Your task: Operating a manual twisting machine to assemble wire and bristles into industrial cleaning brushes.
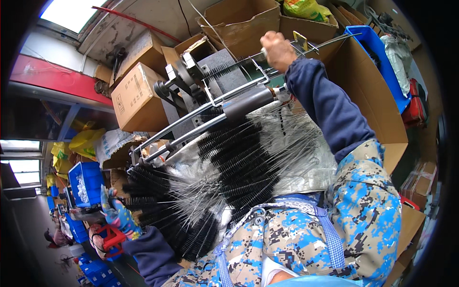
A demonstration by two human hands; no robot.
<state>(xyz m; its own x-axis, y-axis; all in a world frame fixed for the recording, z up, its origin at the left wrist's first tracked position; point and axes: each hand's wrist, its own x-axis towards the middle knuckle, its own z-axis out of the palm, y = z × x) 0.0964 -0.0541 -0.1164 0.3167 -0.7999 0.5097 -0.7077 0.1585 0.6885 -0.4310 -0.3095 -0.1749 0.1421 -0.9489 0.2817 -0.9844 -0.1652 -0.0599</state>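
Note:
My right hand [278, 50] is raised bare over the right part of a metal machine, its fingers curled into a fist. What lies inside that fist is hidden. A black bristle brush [224, 68] lies across the machine left of it, its thin wire running toward the hand. My left hand [118, 216], in a colourful patterned glove, is at the lower left with fingers stretched and apart, beside a bundle of black brushes [148, 191]. Another heap of black brushes [239, 162] with long wire stems [296, 148] lies before me. Steel rods [191, 115] and a grey cylinder [248, 103] cross above it.
Cardboard boxes [138, 95] stand behind the machine, and a large open carton [363, 91] is at right. Beside that are a blue crate [382, 62] and a red bag [415, 107]. A blue bin [86, 184] of white pieces and a red stool [112, 237] are at left.

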